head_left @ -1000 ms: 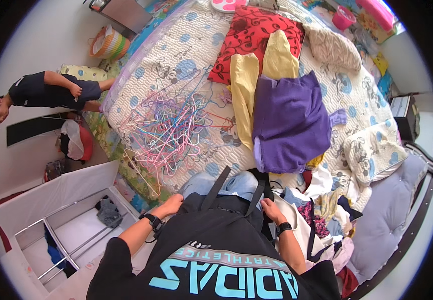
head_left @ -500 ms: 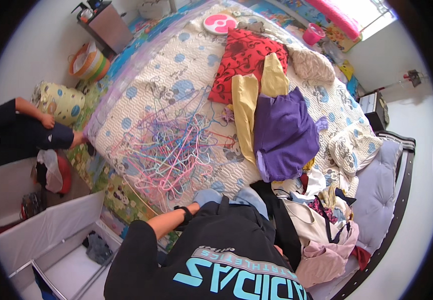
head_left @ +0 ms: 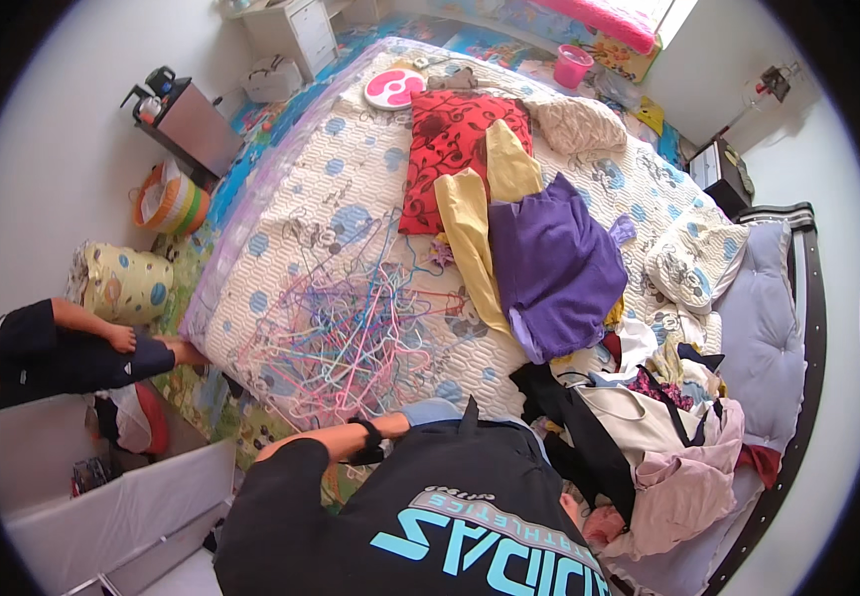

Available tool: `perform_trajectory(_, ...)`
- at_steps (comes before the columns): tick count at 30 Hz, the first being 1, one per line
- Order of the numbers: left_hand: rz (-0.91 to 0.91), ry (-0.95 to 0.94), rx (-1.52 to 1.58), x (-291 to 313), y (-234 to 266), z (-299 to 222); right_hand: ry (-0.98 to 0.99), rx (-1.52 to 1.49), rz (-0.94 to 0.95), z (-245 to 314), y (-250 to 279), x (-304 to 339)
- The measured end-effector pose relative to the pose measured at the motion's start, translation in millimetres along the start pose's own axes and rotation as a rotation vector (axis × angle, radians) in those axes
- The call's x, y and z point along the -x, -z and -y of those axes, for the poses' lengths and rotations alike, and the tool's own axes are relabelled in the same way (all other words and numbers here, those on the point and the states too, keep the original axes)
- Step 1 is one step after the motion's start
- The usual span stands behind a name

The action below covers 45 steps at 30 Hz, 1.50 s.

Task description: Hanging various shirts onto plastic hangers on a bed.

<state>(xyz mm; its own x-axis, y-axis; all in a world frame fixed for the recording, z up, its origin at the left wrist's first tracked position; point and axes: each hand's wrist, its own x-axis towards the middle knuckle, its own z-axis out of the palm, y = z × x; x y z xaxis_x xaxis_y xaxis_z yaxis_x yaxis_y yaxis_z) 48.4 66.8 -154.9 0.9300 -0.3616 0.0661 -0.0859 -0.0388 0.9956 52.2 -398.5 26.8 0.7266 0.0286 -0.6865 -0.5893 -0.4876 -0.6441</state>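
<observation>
My left hand, below a black wristband, rests by my light blue trouser leg; its fingers are hidden. Beside the right edge of my black shirt a patch of skin shows, probably part of my right hand, with its fingers out of sight. Ahead on the bed lies a tangled pile of colourful hangers. Right of it a purple top is spread over yellow trousers. Close on my right are a black garment and a heap of mixed clothes with a pink top.
The bed bears a red patterned cushion and a pink-and-white round scale-like disc. Another person is at the left bed edge. A striped basket stands beyond, and a white storage box lower left.
My view has shifted, so the far furniture shows more. My left forearm stays near my trouser leg. The person at the left appears lower in view. The hangers and clothes lie as before.
</observation>
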Motion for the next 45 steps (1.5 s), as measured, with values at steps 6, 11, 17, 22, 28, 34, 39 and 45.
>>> perform_trajectory(6, 0.392, 0.696, -0.482, 13.4, 52.2, -175.0, -0.068, 0.104, 0.064, -32.6, 48.9, -19.6)
perform_trajectory(11, 0.045, 0.564, -0.461, 38.7, 50.6, -224.2, -0.207, -0.042, 0.131, -15.6, 59.5, -74.4)
perform_trajectory(17, -0.414, 0.688, -0.649, 64.0, 64.3, -228.6, -0.175, -0.066, 0.147, 50.8, 41.0, -113.9)
perform_trajectory(22, -0.819, 0.891, -0.388, 139.0, 133.9, -206.5, -0.083, 0.05, 0.235, 47.4, 16.3, -121.3)
perform_trajectory(28, -1.419, 1.073, 0.08, 310.5, 218.3, -207.8, -0.002, 0.243, 0.251, 36.8, 6.6, -106.8)
perform_trajectory(34, -1.695, 1.148, 0.06, 430.0, 272.7, -223.3, -0.266, 0.02, 0.177, 28.3, 15.3, -102.3)
perform_trajectory(39, -1.682, 1.4, -0.163, 489.4, 295.5, -223.9, -0.292, 0.037, 0.218, 41.8, 5.0, -106.2)
perform_trajectory(45, -1.58, 1.628, -0.3, 476.4, 300.3, -213.2, -0.288, 0.088, 0.183, 54.7, 11.0, -102.0)
